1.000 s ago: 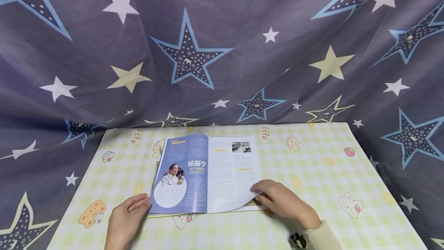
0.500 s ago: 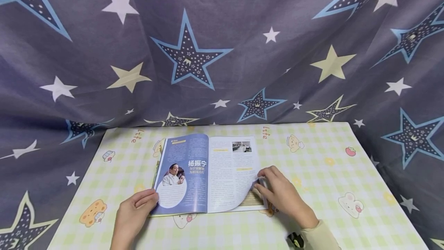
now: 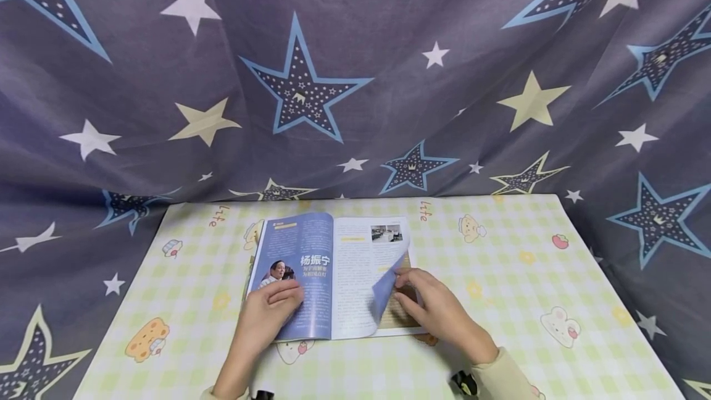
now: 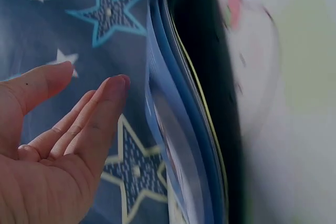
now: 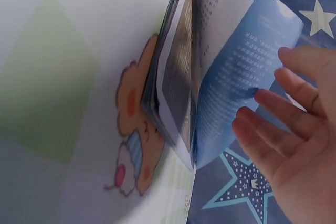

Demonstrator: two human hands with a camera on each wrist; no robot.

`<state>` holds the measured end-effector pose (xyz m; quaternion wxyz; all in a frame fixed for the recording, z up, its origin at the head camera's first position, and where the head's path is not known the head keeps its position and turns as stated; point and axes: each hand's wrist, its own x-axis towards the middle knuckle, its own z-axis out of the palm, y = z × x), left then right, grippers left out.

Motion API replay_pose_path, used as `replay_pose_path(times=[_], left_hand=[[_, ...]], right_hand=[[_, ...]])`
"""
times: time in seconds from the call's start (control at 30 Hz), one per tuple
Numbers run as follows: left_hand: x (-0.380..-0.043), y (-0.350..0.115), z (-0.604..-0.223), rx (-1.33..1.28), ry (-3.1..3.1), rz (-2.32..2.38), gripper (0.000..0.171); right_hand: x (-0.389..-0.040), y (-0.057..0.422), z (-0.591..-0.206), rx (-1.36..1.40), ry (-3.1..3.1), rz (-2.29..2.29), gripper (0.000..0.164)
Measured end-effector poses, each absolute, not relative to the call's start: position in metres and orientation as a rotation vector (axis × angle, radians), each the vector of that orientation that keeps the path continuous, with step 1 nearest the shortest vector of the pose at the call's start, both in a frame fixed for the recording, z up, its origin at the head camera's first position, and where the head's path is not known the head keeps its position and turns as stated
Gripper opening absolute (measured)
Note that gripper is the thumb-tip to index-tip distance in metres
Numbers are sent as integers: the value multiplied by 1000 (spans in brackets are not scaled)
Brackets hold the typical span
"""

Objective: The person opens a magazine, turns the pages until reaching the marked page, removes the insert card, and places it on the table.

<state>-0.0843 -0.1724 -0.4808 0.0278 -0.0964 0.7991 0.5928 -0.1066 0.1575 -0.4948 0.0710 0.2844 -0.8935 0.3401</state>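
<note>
A magazine [image 3: 351, 301] lies spread on the table, its blue left page [image 3: 319, 233] carrying a portrait photo. The right page [image 3: 383, 292] is lifted and curls leftward at its lower corner, baring its blue underside and a brownish page [image 3: 401, 320] beneath. Against that blue underside, my right hand [image 3: 439, 307] touches with its fingertips, fingers spread and loosely bent in the right wrist view. My left hand [image 3: 269, 313] hovers over the lower left page, overlapping it in the head view. In the left wrist view its fingers [image 4: 100, 114] hold nothing and stand apart from the magazine's edge.
A green checked cloth [image 3: 516, 301] with cartoon animals covers the table. Dark purple fabric [image 3: 355, 79] printed with stars hangs behind and at both sides. A small black device [image 3: 463, 383] sits at the right sleeve [image 3: 502, 378].
My left hand has left the magazine's left edge and moved right over the blue page. My right hand has shifted slightly left, lifting and curling the right page further.
</note>
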Motion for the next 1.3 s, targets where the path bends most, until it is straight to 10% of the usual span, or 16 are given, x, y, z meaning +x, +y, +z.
replay_pose_path(times=[0.93, 1.3], left_hand=[[-94, -97, -500, 70, 2034, 2080, 31], [-86, -127, -494, -119, 2136, 2126, 27]], right_hand=[[-100, 136, -493, 1067, -2769, 1054, 21], [-101, 140, -496, 1048, -2808, 933, 57]])
